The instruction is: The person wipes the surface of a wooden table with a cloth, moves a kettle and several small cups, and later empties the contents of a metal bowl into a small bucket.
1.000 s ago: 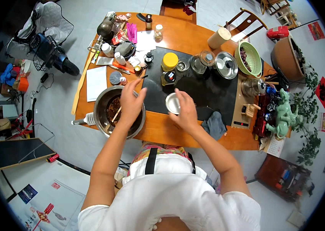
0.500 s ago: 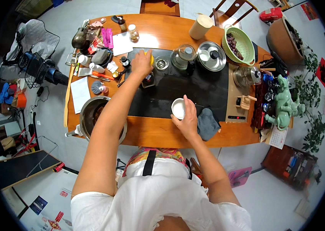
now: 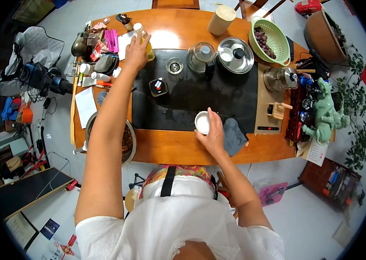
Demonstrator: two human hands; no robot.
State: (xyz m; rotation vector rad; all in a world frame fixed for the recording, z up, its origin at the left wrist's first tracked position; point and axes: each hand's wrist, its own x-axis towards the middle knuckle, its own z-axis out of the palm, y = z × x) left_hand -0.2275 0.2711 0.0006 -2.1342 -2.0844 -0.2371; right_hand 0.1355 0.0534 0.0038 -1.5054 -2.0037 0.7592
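My left hand (image 3: 136, 54) is stretched to the far left of the table, curled against a glass with yellow liquid (image 3: 151, 53); the hand hides part of it. Just beyond its fingers stands a clear jar with a white lid (image 3: 138, 28). In my right hand (image 3: 212, 135) is a small white cup (image 3: 201, 123), gripped at its side over the front edge of the black tea tray (image 3: 178, 119). A grey cloth (image 3: 233, 138) lies right beside this hand. On the tray stand a dark square bottle (image 3: 158, 87), a small glass bowl (image 3: 174, 66) and a glass teapot (image 3: 200, 57).
A round metal tray with a white cup (image 3: 236, 55) and a green basket of grapes (image 3: 270, 41) stand at the far right. A glass kettle (image 3: 279, 79) and a green figurine (image 3: 325, 113) are further right. Under my left forearm is a metal pot (image 3: 127, 143); clutter covers the left edge.
My left hand has moved away and to the left with the yellow glass, uncovering the dark square bottle. The right hand and its cup have stayed nearly still. The view has shifted slightly.
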